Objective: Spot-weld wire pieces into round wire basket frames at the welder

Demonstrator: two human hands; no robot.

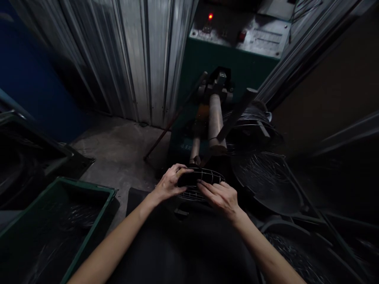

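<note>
From where I stand, the corrugated metal wall (139, 59) takes up the most room, and beside it rises a green machine (189, 63) with a pale control panel (266, 38) on top. On the person's left, a green plastic crate (114, 191) sits on the concrete floor (118, 138); its dim contents are hard to make out. Over on the right there's a round tray (275, 201) with loose wire in it, and behind that a coil of wire (251, 115). A thick metal cylinder (216, 118) juts from the machine, with a thinner rod (194, 149) beneath. Just below that rod's end, over dark cloth, is a round wire-mesh frame (194, 194); I can't tell whether it touches the rod. The left hand (169, 182) grips its left side, thumb and fingers parted around it. The right hand (220, 195) holds the opposite side, fingers curled, index finger extended inward. Smallest of all, a red lamp (211, 16) glows on the panel.
</note>
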